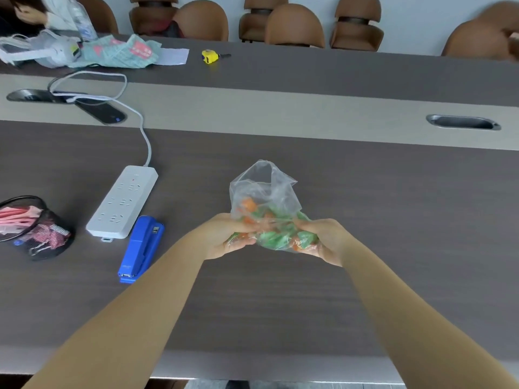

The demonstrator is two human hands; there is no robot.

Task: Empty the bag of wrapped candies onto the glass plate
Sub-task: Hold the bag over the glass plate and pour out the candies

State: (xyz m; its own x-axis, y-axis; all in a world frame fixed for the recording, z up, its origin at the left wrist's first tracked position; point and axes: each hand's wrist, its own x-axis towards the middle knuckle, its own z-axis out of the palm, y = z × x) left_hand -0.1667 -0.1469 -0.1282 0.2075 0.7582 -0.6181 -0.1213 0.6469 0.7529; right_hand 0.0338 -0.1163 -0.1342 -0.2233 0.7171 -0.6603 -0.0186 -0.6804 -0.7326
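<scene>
A clear plastic bag (265, 189) holds several green and orange wrapped candies (276, 237) and is raised a little over the dark table (393, 220). My left hand (227, 237) grips the bag's lower left side. Gripping the lower right side is my right hand (325, 240). The bag's loose top stands up, away from me. No glass plate shows in this view.
A blue stapler (141, 248) and a white power strip (123, 202) lie left of my hands. A black mesh cup (42, 228) lies tipped at the far left. A phone (101, 110), a yellow tape measure (210, 56) and brown chairs are beyond.
</scene>
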